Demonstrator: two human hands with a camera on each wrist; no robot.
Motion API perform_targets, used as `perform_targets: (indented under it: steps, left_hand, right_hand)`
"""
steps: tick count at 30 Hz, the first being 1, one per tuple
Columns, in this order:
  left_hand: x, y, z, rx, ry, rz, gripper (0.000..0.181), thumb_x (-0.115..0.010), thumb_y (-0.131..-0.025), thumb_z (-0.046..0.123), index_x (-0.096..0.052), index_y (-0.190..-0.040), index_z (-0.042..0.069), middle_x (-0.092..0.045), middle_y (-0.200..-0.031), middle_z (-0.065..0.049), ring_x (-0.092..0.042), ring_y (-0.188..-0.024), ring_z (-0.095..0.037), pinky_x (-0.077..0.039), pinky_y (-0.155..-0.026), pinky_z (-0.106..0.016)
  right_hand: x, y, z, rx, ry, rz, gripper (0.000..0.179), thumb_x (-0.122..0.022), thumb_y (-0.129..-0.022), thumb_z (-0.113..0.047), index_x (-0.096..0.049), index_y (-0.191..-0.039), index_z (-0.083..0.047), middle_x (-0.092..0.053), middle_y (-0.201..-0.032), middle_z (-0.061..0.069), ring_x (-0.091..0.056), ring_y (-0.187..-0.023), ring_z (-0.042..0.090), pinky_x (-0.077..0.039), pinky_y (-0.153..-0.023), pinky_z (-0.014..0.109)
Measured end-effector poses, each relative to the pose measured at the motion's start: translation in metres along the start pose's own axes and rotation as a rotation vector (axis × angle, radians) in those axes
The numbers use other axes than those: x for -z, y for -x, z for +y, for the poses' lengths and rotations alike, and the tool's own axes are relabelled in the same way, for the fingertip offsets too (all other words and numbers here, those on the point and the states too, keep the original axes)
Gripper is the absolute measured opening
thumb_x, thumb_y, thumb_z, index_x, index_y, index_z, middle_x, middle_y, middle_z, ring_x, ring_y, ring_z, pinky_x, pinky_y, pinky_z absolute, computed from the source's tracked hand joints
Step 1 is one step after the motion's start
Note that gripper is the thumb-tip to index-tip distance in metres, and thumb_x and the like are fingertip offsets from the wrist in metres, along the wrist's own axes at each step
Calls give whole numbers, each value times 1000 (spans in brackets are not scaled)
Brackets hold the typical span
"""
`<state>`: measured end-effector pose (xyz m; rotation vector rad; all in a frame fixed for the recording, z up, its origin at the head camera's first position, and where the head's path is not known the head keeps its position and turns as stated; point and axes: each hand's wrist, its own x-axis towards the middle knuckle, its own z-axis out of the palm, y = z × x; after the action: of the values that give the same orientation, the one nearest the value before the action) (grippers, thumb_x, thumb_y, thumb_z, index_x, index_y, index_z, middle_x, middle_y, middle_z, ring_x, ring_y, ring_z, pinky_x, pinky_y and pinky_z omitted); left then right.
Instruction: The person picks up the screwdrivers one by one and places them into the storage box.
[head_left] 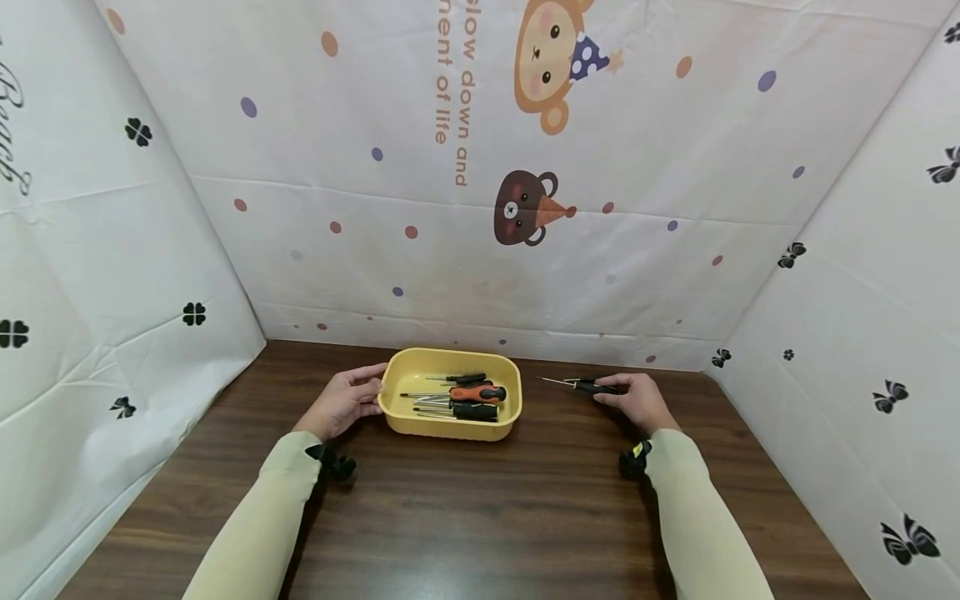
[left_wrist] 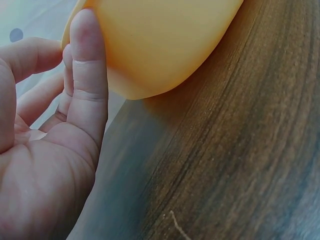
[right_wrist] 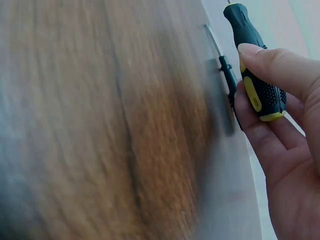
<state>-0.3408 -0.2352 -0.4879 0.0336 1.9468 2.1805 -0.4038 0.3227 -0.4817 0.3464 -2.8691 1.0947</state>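
Observation:
In the head view, my left hand (head_left: 347, 400) is at the left end of a yellow plastic tray (head_left: 442, 429). Its fingers lie nearly straight against the tray's outer wall and rim, closely seen in the left wrist view. Inside the tray are several screwdrivers, among them one with an orange and black handle (head_left: 478, 393). To the right of the tray, my right hand (head_left: 637, 400) pinches a black and yellow screwdriver handle (right_wrist: 257, 75) between thumb and fingers. Beside it shows a thinner black tool (right_wrist: 227, 75) with a metal shaft; whether it is held or lying is unclear.
A dark wood-grain table (head_left: 450, 517) carries everything. White printed cloth (head_left: 450, 258) rises behind it and on both sides. Straps with small black devices (head_left: 636, 460) sit on the wrists.

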Motion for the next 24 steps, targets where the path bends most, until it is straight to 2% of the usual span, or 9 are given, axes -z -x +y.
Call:
perform_targets:
  steps: [4, 8, 17, 24]
  left_hand:
    - [0, -1, 1, -5, -4, 7, 57, -58, -104, 10, -39, -158, 6, -69, -105, -7, -71, -77, -14, -63, -73, -28]
    - [0, -2, 0, -1, -5, 9, 57, -58, -104, 10, -39, -158, 6, -69, -106, -7, -71, -76, -14, -63, -73, -28]
    - [0, -1, 0, -4, -5, 4, 58, -59, -104, 11, -38, -158, 6, -68, -103, -5, -70, -75, -12, -63, -72, -27]
    - [1, -1, -1, -1, -6, 8, 59, -60, -104, 12, -38, -158, 6, -68, -103, -4, -70, -76, -13, -63, -72, -27]
  right_hand:
    - [-1, 4, -5, -8, -36, 24, 34, -82, -88, -31, -78, -119, -17, -70, -129, 15, -64, -117, 33, -56, -88, 38]
    - [-1, 8, -12, 22, -58, 60, 32, -82, -88, -30, -79, -117, -16, -72, -126, 12, -65, -110, 29, -55, -83, 32]
    - [3, 14, -29, 76, -94, 88, 30, -82, -88, -31, -80, -115, -20, -74, -122, 11, -63, -92, 23, -56, -71, 27]
    - [5, 14, -53, 117, -122, 85, 32, -82, -87, -36, -80, -115, -21, -75, -119, 8, -65, -86, 21, -56, -68, 27]
